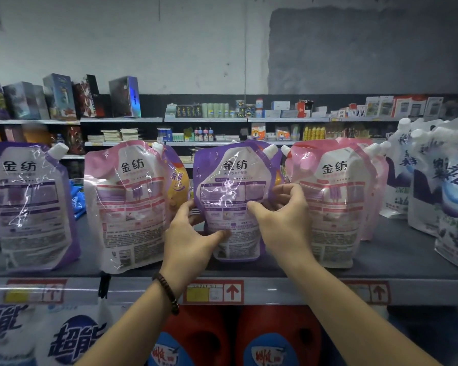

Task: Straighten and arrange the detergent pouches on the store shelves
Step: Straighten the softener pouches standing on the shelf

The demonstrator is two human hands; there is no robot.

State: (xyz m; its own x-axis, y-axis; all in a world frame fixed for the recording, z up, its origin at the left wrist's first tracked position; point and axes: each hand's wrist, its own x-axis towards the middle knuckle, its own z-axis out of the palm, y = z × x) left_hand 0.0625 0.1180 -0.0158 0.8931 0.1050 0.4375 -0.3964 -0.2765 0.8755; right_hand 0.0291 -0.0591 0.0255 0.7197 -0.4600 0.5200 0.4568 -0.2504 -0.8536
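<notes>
Both hands on the purple spouted pouch (232, 196) at mid-shelf. My left hand (193, 233) clasps its lower left edge, thumb across the front; my right hand (283, 215) curls over its right side, fingers (286, 187) bent round the edge. I hold it from two sides, I judge, to square it upright and face it forward, since soft pouches slump. It stands on the grey shelf (397, 249), base near the front lip.

Count along this shelf:
- Purple pouches: two in front, mine and one far left (29, 204).
- Pink-and-white pouch (128, 204), one, leaning, with a yellow-marked pouch (179, 180) behind it.
- Pink stack on the right (333, 202): at least two, rear ones hidden.
- White-and-blue pouches at the right end (444, 186): two clear, maybe more.

Two red jugs (238, 336) sit below.
</notes>
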